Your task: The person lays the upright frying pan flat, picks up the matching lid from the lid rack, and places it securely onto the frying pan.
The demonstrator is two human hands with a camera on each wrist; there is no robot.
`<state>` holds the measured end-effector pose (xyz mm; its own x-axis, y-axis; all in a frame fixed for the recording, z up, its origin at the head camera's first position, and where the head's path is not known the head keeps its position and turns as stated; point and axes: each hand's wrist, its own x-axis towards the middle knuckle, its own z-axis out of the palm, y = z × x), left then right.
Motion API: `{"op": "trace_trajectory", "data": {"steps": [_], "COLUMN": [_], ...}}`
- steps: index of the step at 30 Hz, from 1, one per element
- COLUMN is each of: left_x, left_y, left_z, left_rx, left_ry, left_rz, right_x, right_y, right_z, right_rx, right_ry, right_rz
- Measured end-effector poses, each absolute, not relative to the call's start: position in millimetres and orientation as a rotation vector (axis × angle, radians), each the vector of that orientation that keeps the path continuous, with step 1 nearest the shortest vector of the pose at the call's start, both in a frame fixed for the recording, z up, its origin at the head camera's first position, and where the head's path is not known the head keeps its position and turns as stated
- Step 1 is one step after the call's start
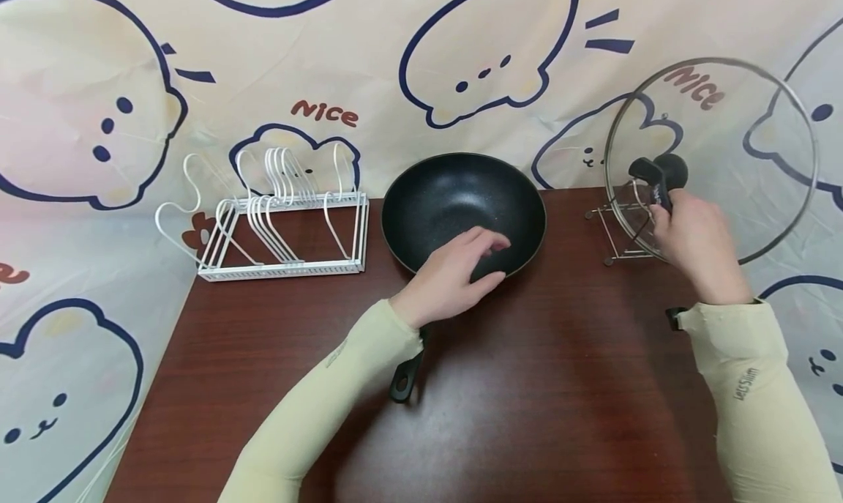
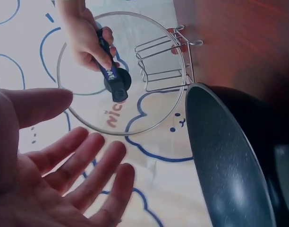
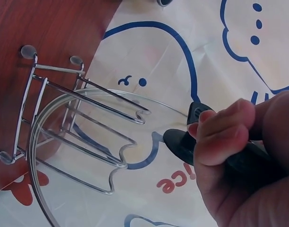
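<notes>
My right hand (image 1: 698, 243) grips the black handle (image 1: 658, 184) of a clear glass lid (image 1: 815, 151) with a metal rim. The lid is held steeply tilted at a small silver wire rack (image 1: 615, 255) on the right. In the right wrist view its rim (image 3: 33, 151) crosses the rack's wires; whether it rests on them I cannot tell. My left hand (image 1: 451, 272) hovers over the near side of a black wok (image 1: 454, 188), fingers loosely bent. Nothing lies in that hand (image 2: 64, 184) in the left wrist view.
A white rack (image 1: 283, 270) with several curved wire dividers stands at the back left of the brown table (image 1: 527, 400). The wok's handle (image 1: 403, 378) points toward me, partly hidden by my left forearm. A patterned cloth (image 1: 375, 56) hangs behind the table and along its sides.
</notes>
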<state>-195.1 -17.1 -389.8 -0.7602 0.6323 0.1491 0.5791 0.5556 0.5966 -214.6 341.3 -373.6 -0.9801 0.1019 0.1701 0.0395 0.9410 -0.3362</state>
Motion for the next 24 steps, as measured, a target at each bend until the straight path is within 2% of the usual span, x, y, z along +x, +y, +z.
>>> {"op": "trace_trajectory", "data": {"steps": [10, 17, 24], "left_x": [-146, -121, -115], "left_y": [-79, -113, -117], "left_z": [-416, -443, -465], "left_rx": [1.036, 0.738, 0.492], "left_ry": [2.841, 2.968, 2.627], "left_rz": [0.835, 0.938, 1.268], "right_x": [-214, -215, -217], "right_y": [337, 337, 347], "right_z": [-376, -374, -368], "right_rx": [-0.115, -0.108, -0.072], "right_ry": [-2.891, -2.926, -3.045], "right_rz": [0.515, 0.552, 0.754]}}
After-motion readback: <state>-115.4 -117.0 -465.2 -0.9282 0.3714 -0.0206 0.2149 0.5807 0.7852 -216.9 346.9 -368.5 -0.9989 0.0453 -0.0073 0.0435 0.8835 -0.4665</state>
